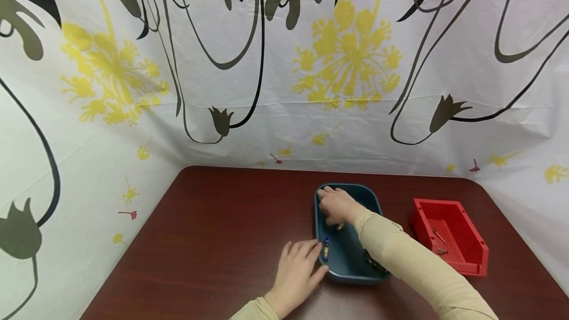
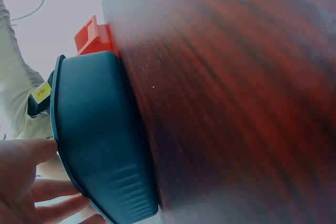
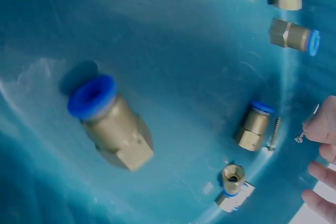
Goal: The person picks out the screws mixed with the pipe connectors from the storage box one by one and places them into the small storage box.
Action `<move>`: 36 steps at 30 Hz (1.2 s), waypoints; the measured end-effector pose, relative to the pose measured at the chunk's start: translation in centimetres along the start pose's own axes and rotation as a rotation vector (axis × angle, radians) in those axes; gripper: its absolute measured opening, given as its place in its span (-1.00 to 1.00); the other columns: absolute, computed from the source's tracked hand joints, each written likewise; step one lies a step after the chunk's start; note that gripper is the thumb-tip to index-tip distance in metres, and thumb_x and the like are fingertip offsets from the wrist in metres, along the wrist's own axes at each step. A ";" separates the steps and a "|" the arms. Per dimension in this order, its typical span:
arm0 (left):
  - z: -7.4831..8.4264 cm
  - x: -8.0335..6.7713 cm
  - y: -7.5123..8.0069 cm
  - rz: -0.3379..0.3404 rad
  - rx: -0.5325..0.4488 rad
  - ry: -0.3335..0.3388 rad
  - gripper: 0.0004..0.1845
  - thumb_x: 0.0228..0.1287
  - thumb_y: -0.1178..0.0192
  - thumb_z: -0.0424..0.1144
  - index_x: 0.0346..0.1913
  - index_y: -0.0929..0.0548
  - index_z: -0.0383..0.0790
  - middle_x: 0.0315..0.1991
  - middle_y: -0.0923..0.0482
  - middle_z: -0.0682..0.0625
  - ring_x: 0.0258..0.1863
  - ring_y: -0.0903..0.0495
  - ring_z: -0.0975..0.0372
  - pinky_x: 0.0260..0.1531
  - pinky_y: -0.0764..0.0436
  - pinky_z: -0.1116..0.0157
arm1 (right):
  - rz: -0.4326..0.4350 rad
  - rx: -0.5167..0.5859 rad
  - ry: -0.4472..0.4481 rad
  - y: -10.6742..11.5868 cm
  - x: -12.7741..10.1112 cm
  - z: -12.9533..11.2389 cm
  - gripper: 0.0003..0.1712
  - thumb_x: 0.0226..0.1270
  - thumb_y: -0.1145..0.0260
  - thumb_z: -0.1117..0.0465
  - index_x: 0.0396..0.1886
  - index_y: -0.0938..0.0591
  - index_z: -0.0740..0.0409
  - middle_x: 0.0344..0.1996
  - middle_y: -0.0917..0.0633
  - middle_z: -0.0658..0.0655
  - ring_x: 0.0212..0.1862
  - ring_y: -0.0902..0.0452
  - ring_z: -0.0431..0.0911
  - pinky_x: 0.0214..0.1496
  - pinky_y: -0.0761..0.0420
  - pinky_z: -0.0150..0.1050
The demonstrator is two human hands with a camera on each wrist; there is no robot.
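Note:
Inside a teal plastic bin [image 1: 351,279], my right hand [image 1: 339,204] reaches down near the far end. Its fingertips pinch a small screw [image 3: 300,136], visible in the right wrist view. Another screw [image 3: 274,134] lies on the bin floor beside a brass push-in fitting [image 3: 254,127] with a blue collar. Several similar fittings are scattered there, one large fitting [image 3: 119,127] close to the camera. My left hand [image 1: 297,271] rests its relaxed fingers along the bin's near left rim, thumb and fingertips at the edge in the left wrist view.
To the right of the teal bin stands a red open-top bin [image 1: 479,251] with several screws [image 1: 441,251] in it. Both sit on a dark red-brown wooden table [image 1: 231,226]. A patterned white cloth [image 1: 249,88] hangs behind the table and along its sides.

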State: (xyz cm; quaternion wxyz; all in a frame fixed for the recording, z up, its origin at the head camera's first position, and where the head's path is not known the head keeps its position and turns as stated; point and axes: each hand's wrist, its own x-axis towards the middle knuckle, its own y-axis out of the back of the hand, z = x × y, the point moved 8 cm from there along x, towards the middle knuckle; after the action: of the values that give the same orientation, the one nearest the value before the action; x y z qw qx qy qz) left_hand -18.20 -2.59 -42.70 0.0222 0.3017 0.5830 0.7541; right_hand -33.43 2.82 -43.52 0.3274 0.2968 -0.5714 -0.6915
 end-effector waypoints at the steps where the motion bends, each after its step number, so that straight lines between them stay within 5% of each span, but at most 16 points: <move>1: 0.0 0.0 0.0 -0.001 0.000 0.000 -0.56 0.11 -0.13 0.08 -0.02 -0.58 -0.11 -0.01 -0.44 0.05 -0.09 -0.41 0.17 -0.11 -0.35 -0.02 | 0.003 -0.005 0.005 0.2 0.0 0.0 -0.65 -0.18 -0.43 0.05 -0.85 -0.41 -0.12 -0.39 -0.36 -0.02 -0.33 -0.19 -0.09 -0.34 -0.36 -0.16; 12: 0.0 0.0 0.0 -0.006 -0.008 -0.003 -0.56 0.11 -0.14 0.06 -0.02 -0.58 -0.13 -0.02 -0.44 0.04 -0.09 -0.42 0.17 -0.13 -0.35 -0.02 | 0.023 -0.007 0.052 2.5 -1.0 -0.4 -0.64 -0.14 -0.42 0.09 -0.86 -0.39 -0.11 -0.40 -0.37 -0.03 -0.28 -0.22 -0.09 -0.16 -0.43 -0.05; 36: 0.2 -0.2 0.1 0.042 0.012 -0.022 -0.56 0.09 -0.16 0.05 -0.02 -0.58 -0.13 -0.03 -0.45 0.04 -0.11 -0.42 0.17 -0.12 -0.35 -0.01 | 0.132 -0.036 0.145 6.0 -4.2 -0.7 -0.58 -0.21 -0.44 0.13 -0.87 -0.31 -0.13 -0.44 -0.34 -0.06 -0.36 -0.16 -0.12 -0.40 -0.33 -0.18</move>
State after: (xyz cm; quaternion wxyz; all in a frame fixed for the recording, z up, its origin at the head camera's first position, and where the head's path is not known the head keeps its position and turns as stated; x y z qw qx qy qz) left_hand -17.92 -2.46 -42.70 0.0107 0.3223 0.5807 0.7475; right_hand -29.65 4.97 -37.53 0.4182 0.3021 -0.5521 -0.6551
